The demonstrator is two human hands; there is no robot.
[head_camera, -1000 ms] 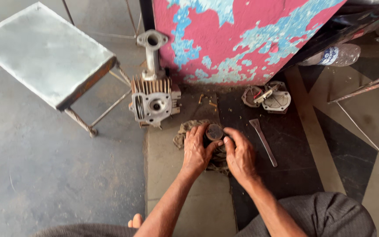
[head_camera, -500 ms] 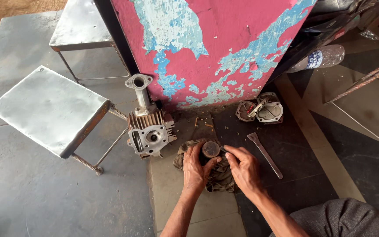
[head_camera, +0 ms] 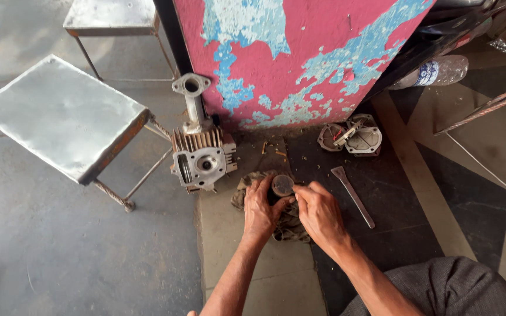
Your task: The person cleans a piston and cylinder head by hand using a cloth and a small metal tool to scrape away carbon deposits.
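Left hand (head_camera: 260, 208) fingers clasp a dark round piston (head_camera: 282, 185) over a rag (head_camera: 291, 225). Right hand (head_camera: 318, 212) fingers pinch its rim. A clear bottle (head_camera: 440, 71) with a white-blue label lies by the pink wall (head_camera: 317, 52).

The left hand (head_camera: 260, 208) grips a dark round piston (head_camera: 282, 185) resting on a rag (head_camera: 291, 225), the right hand (head_camera: 318, 212) touching its side, near a finned cylinder head (head_camera: 202, 159).

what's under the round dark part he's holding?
A crumpled brown rag lies under the round dark part, on the floor. The left hand and right hand cover the part's lower body and much of the rag, so the contact is hidden.
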